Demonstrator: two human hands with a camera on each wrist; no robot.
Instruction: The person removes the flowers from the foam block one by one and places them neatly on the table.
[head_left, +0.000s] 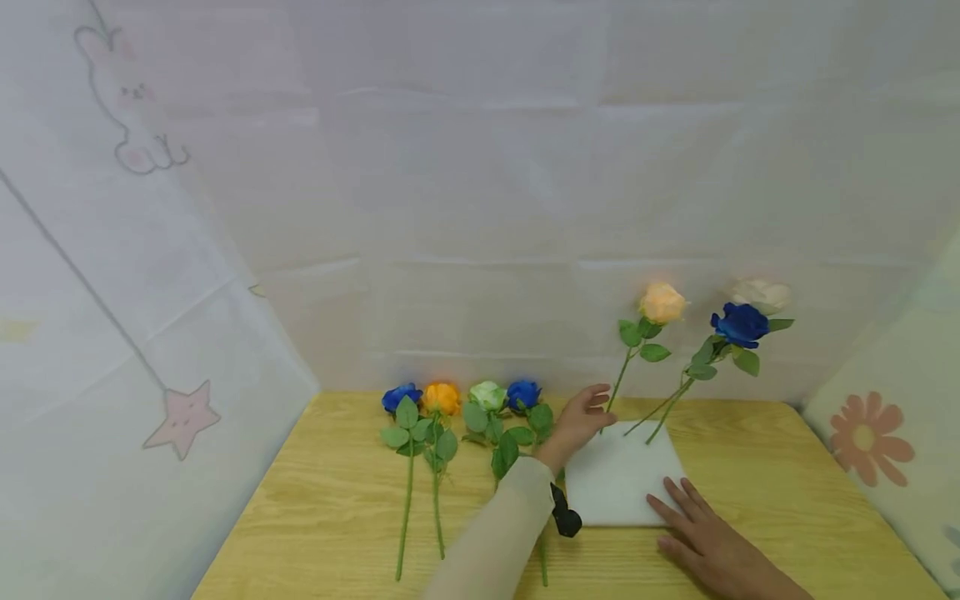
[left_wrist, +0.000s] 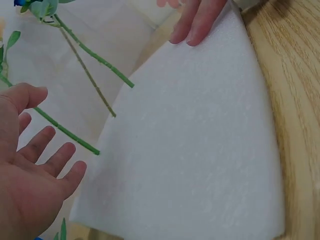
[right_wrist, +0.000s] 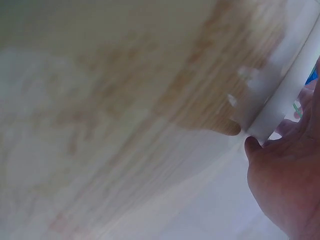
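Observation:
A white foam block [head_left: 622, 487] lies on the table. Three artificial roses stand in it, leaning right: a peach rose [head_left: 663, 302], a blue rose [head_left: 741, 325] and, partly hidden behind that, a pale cream rose [head_left: 763, 294]. My left hand [head_left: 580, 425] is beside the peach rose's stem [left_wrist: 70, 134], near the block's back left corner. Its fingers are spread and loosely bent, pinching nothing. My right hand [head_left: 708, 537] rests fingertips on the block's front right corner; in the right wrist view its thumb [right_wrist: 253, 147] is at the block's edge.
On the wooden table [head_left: 315, 500] left of the block lie a blue rose [head_left: 402, 397], an orange rose [head_left: 442, 398], a pale green rose [head_left: 488, 396] and another blue rose [head_left: 523, 394]. My left forearm crosses over some stems. A white curtain [head_left: 465, 208] hangs behind.

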